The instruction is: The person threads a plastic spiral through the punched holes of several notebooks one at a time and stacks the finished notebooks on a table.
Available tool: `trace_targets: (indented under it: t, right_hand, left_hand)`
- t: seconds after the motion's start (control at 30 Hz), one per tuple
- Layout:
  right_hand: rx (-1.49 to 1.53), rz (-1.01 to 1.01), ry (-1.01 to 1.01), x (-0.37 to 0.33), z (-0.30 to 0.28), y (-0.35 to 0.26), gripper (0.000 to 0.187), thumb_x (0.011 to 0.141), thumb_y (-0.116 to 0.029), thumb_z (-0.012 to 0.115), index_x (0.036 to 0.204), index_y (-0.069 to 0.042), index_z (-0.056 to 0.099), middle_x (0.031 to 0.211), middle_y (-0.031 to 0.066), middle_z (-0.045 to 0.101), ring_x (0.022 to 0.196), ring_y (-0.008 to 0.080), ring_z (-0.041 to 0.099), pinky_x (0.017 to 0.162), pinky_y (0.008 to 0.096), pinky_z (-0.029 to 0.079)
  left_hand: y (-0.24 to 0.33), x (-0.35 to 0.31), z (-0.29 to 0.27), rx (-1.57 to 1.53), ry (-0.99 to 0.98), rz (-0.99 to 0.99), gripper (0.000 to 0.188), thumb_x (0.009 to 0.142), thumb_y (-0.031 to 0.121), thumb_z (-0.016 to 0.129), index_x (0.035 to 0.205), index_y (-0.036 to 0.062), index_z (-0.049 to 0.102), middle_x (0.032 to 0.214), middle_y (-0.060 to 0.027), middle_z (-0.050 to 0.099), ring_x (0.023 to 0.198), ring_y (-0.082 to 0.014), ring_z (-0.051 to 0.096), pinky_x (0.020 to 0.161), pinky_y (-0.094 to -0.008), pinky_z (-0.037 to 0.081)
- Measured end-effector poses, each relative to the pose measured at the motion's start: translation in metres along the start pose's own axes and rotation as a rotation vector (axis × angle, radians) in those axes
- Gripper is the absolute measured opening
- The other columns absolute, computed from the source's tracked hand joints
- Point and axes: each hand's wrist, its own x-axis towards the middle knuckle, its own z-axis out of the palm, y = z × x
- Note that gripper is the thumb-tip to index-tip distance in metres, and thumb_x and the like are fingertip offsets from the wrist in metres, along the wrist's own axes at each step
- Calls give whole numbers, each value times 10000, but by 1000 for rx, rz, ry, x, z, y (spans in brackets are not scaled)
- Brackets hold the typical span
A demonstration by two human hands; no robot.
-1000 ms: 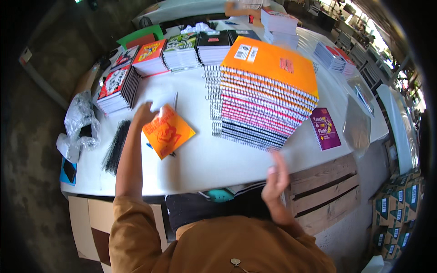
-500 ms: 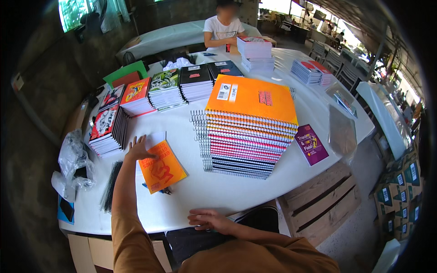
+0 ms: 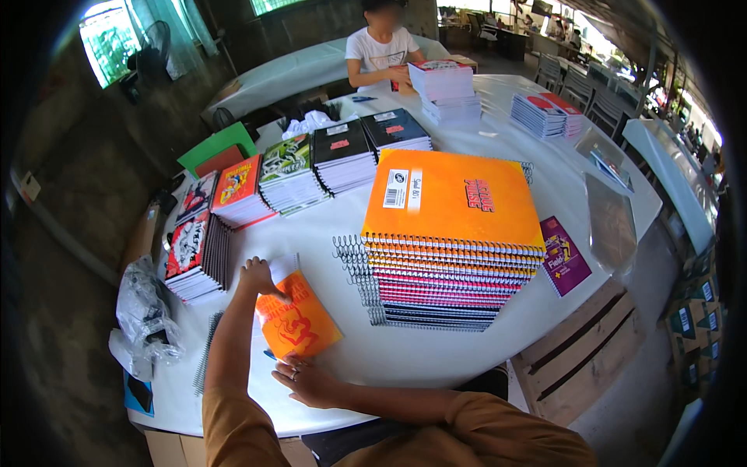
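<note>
An orange spiral notebook (image 3: 299,315) with red print lies on the white table, its wire side toward the upper right, white pages showing at its far edge. My left hand (image 3: 262,280) rests over its far left corner, thumb stretched onto the orange cover and apart from the bent fingers. At the near edge is my right hand (image 3: 307,383), wearing a ring, its fingers loosely bent and apart close to the cover. Part of a blue pen (image 3: 270,355) shows beside that edge; the rest is hidden.
A tall stack of spiral notebooks (image 3: 459,194) stands right of centre, a purple notebook (image 3: 564,257) beside it. Rows of book piles (image 3: 292,167) line the far left. Clear plastic wrap (image 3: 146,311) and loose wire coils (image 3: 208,354) lie left. A person (image 3: 381,58) handles books across the table.
My right hand has moved up and left from the table's front edge to the orange notebook's near edge. My left hand's fingers are less spread. The whole view has shifted.
</note>
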Motion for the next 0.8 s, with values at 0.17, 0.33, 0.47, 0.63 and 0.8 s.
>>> trace_targets:
  t: [0.17, 0.33, 0.47, 0.63, 0.8]
  right_hand:
    - [-63, 48, -201, 13, 3, -8, 624, 724, -292, 660, 1237, -8, 448, 1308, 189, 406, 1234, 350, 353, 1034, 467, 230]
    - [-197, 32, 80, 22, 23, 6, 650, 700, -341, 687, 1230, -40, 462, 1302, 167, 381, 1235, 356, 317, 1033, 485, 221]
    - [-379, 44, 91, 43, 34, 6, 480, 775, -303, 562, 1155, -14, 518, 1139, 178, 515, 1160, 368, 399, 1029, 498, 199]
    - [-304, -54, 136, 52, 28, -8, 160, 783, -119, 494, 876, -31, 589, 742, 115, 592, 905, 279, 542, 937, 441, 317]
    - [-140, -143, -19, -52, 2, -18, 148, 762, -108, 507, 871, -78, 603, 905, 77, 562, 911, 229, 531, 875, 386, 359]
  left_hand:
    - [-14, 3, 24, -151, -16, -52, 1350, 314, 641, 808, 1329, -43, 237, 1354, -213, 290, 1285, -366, 271, 1000, -495, 314]
    - [-18, -7, 35, -339, 154, 31, 1205, 364, 611, 813, 1286, -6, 342, 1293, -188, 351, 1236, -344, 349, 973, -439, 376]
    - [-20, -16, 39, -370, 243, 41, 1065, 416, 604, 807, 1192, -23, 434, 1175, -192, 432, 1137, -357, 413, 948, -425, 384]
    - [-29, -21, 56, -370, 308, 18, 1049, 458, 640, 768, 1191, -36, 443, 1182, -199, 437, 1151, -362, 397, 950, -430, 384]
    - [-10, -31, 48, -385, 239, -12, 1147, 443, 726, 707, 1253, -18, 380, 1290, -206, 358, 1220, -376, 328, 983, -496, 328]
